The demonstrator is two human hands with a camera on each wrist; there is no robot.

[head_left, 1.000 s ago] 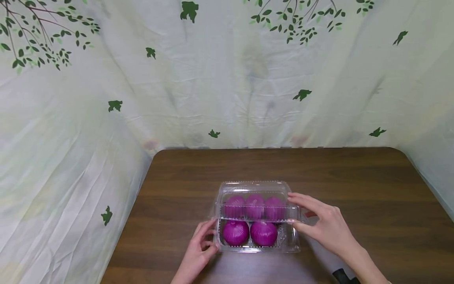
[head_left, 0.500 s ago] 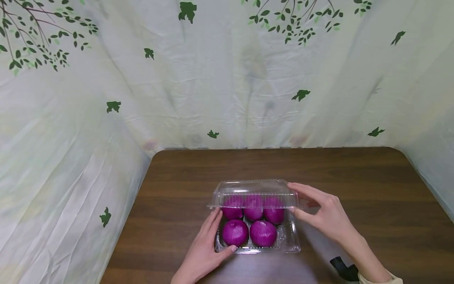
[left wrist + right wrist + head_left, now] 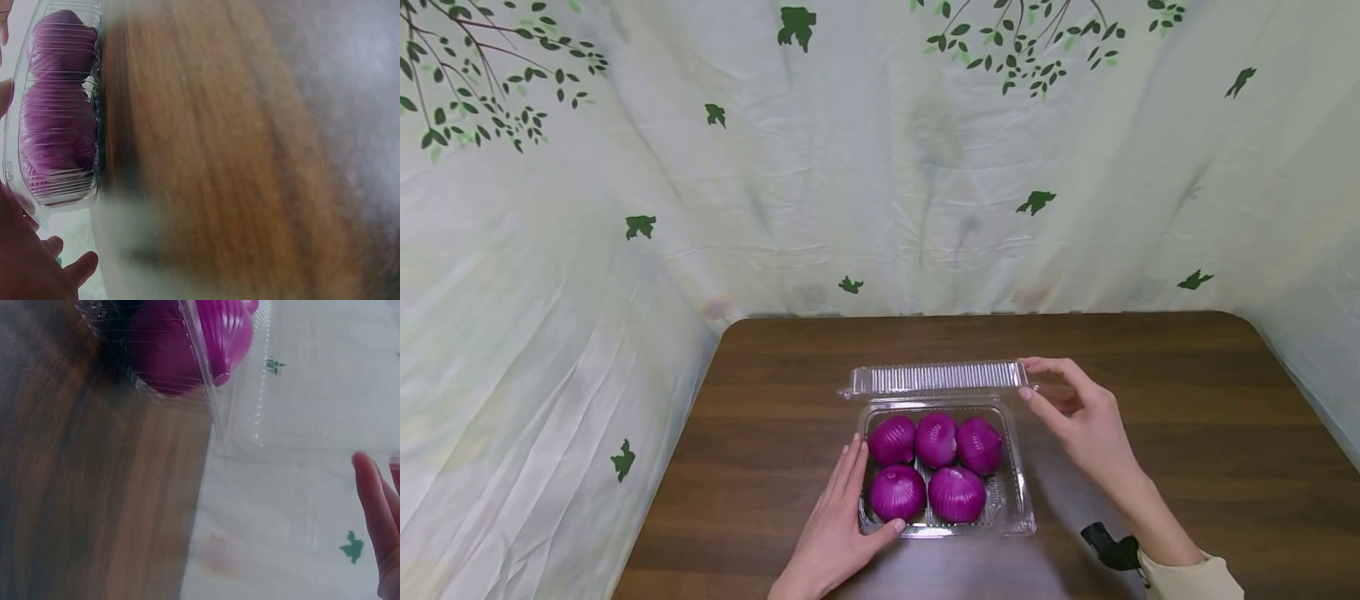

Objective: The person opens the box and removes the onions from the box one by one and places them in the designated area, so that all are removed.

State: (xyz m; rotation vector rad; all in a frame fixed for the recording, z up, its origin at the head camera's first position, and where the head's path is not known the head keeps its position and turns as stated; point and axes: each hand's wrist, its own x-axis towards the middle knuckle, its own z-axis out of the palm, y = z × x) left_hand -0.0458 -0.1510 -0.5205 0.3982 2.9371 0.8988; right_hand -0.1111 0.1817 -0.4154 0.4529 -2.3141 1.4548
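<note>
A clear plastic clamshell box sits on the table, holding several purple-red onions in two rows. Its hinged lid stands raised along the far side. My left hand rests against the box's left side with straight fingers, its thumb on the front rim. At the lid's right end, my right hand pinches the edge between thumb and fingers. The left wrist view shows onions through the ribbed wall; in the right wrist view, fingers reach the transparent lid.
The brown wooden table has rounded far corners. A pale curtain with printed leaves hangs behind it and at both sides. A black device sits at my right wrist, beside a cream sleeve.
My right hand has lifted the lid up and back, uncovering the onions. My left hand has moved from the box's left edge to lie along its side and front corner.
</note>
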